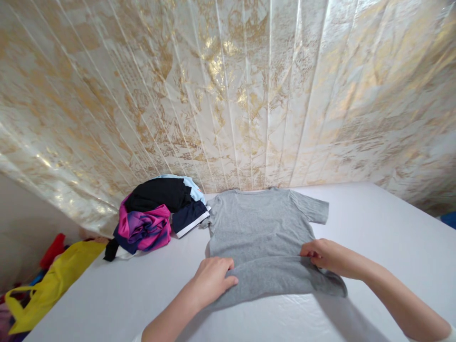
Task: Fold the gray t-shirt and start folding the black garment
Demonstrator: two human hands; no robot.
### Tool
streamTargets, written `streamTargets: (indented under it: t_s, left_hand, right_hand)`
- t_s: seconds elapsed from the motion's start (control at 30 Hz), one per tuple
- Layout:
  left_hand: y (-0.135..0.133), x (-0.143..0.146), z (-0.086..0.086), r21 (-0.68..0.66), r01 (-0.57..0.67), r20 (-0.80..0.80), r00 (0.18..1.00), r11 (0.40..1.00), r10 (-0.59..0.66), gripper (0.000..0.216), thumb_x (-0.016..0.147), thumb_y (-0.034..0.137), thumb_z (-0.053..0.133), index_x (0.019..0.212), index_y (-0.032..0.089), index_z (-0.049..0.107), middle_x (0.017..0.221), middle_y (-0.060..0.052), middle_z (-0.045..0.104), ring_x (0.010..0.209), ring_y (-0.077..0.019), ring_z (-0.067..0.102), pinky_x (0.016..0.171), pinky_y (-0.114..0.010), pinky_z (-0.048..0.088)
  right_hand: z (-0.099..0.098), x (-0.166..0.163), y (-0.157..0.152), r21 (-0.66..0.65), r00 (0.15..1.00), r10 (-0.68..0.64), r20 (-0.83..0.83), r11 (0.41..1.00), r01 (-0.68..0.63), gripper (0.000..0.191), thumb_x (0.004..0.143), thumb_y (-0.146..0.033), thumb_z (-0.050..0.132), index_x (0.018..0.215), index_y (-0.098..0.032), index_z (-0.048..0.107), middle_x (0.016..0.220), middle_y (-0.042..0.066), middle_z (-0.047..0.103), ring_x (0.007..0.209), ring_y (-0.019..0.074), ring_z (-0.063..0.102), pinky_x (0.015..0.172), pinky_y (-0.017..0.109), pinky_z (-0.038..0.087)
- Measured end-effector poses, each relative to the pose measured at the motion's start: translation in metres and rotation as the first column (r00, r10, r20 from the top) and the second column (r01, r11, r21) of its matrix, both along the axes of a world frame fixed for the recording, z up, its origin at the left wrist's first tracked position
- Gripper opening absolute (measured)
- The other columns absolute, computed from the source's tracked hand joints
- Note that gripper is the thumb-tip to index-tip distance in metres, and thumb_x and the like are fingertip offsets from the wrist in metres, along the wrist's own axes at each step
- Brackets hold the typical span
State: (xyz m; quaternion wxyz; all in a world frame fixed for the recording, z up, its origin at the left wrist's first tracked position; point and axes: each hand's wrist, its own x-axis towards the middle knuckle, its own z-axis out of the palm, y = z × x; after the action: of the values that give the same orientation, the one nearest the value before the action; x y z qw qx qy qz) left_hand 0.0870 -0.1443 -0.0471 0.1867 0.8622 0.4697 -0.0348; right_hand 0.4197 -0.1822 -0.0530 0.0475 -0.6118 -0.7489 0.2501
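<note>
A grey short-sleeved T-shirt (260,232) lies spread on a white-covered table, its neckline at the far edge and its hem toward me. My left hand (213,280) grips the shirt's lower left side, thumb and fingers closed on the cloth. On the opposite side, my right hand (320,254) pinches the fabric near the lower right edge. Between both hands the cloth is drawn into a raised crosswise fold, and the hem part hangs toward me. The right sleeve lies flat; the left sleeve is bunched beside the clothes pile.
Left of the shirt sits a heap of clothes (149,213) in black, pink, navy and light blue. A yellow garment or bag (59,275) and other coloured cloth lie beyond the table's left edge. A gold-patterned curtain (242,95) hangs behind the white tabletop (388,237).
</note>
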Motion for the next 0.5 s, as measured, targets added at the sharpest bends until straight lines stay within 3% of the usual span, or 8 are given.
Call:
streamTargets:
  t_s: [0.17, 0.27, 0.37, 0.5]
  left_hand:
    - [-0.003, -0.013, 0.003, -0.005, -0.039, 0.108, 0.993, 0.999, 0.039, 0.02, 0.092, 0.031, 0.048, 0.076, 0.022, 0.057, 0.071, 0.003, 0.061, 0.072, -0.0166, 0.061, 0.06, -0.022, 0.031]
    - [0.002, -0.012, 0.018, 0.009, -0.01, 0.207, 0.978, 1.0, 0.008, 0.028, 0.095, 0.033, 0.04, 0.073, 0.021, 0.054, 0.065, 0.004, 0.054, 0.065, -0.0141, 0.056, 0.059, -0.022, 0.03]
    - [0.013, -0.013, 0.052, 0.069, 0.014, 0.291, 0.956, 0.998, -0.034, 0.033, 0.096, 0.039, 0.038, 0.072, 0.02, 0.052, 0.062, 0.005, 0.048, 0.062, -0.0123, 0.05, 0.059, -0.021, 0.03]
    - [0.031, -0.02, 0.129, 0.241, -0.025, 0.4, 0.913, 0.97, -0.076, 0.039, 0.093, 0.048, 0.038, 0.076, 0.019, 0.057, 0.064, 0.006, 0.047, 0.062, -0.0104, 0.046, 0.06, -0.019, 0.031]
  right_hand:
    - [0.0, 0.004, -0.001, 0.081, 0.997, -0.058, 0.058, 0.995, 0.053, 0.033, 0.066, -0.002, 0.039, 0.08, -0.022, 0.062, 0.08, 0.003, 0.069, 0.079, 0.0201, 0.065, 0.068, 0.026, 0.043]
    - [0.016, 0.009, 0.004, 0.167, 0.993, -0.111, 0.041, 0.981, 0.103, 0.027, 0.066, -0.003, 0.038, 0.073, -0.022, 0.056, 0.073, 0.002, 0.066, 0.074, 0.0195, 0.064, 0.066, 0.026, 0.041]
    - [0.054, 0.014, 0.007, 0.278, 0.986, -0.169, 0.0, 0.947, 0.162, 0.02, 0.07, -0.008, 0.037, 0.068, -0.021, 0.051, 0.062, -0.001, 0.058, 0.061, 0.0157, 0.057, 0.059, 0.024, 0.038]
    - [0.124, 0.015, 0.004, 0.478, 0.981, -0.181, -0.073, 0.857, 0.194, 0.024, 0.083, -0.024, 0.036, 0.075, -0.019, 0.057, 0.066, 0.0, 0.059, 0.061, 0.0122, 0.054, 0.06, 0.023, 0.037]
